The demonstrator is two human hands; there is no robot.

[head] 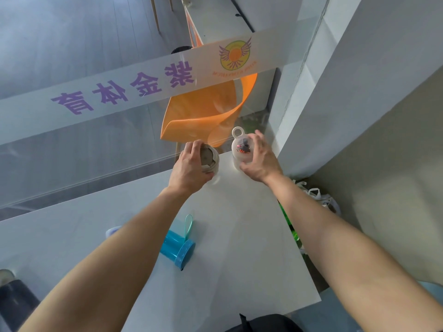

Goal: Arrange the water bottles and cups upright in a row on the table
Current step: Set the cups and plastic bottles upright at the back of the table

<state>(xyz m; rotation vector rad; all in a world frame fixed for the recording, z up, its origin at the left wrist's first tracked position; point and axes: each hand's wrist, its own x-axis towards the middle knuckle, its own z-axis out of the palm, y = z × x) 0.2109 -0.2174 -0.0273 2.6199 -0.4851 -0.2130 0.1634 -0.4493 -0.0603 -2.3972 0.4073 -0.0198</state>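
At table's far edge, left hand [189, 167] gripping beige cup [211, 161], right hand [260, 161] clasping white bottle [239, 149]

L grip [189, 167], R grip [260, 161] — both curled

I see a smooth, faintly glossy white desk [239, 236], translucent blue plastic bottle [177, 248], milky plastic bottle [237, 161], frosted glass partition [72, 130].

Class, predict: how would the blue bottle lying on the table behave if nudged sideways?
The blue bottle lies on its side and looks round, so it would probably roll. Translucent plastic suggests it is light.
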